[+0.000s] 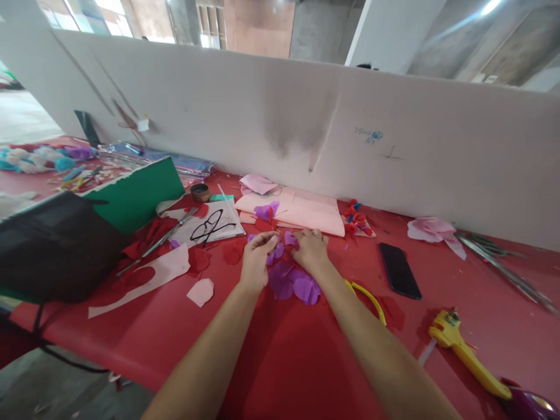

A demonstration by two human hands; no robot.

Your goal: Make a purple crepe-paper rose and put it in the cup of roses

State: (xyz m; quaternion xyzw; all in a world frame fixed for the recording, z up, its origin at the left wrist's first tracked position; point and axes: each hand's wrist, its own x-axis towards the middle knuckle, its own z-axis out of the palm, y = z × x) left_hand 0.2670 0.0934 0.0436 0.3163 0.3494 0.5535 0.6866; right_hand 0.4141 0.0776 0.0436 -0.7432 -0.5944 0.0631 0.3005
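Purple crepe-ish paper is the centre of it all: a heap of purple petals (pixel 292 284) lies loose on the red table (pixel 280 361), right under the person's wrists and spreading up to the fingertips. From where I stand, the cutting looks mostly done, since plenty of petals are shaped. Nothing at the hands reads as a finished bloom, so I'd guess the putting-together is barely begun.

Both forearms reach straight out, nearly parallel, hands close together. The left hand (pixel 256 261) has thumb and forefinger pinched on one of the petals. The right hand (pixel 311 249) is knuckles-up with its fingers curled down onto the paper, and I honestly can't tell if it grips anything.

Further out: pink sheets (pixel 306 213) behind the hands, a black phone (pixel 399 270) to the right, and a yellow-handled tool (pixel 464 350) nearer the edge.
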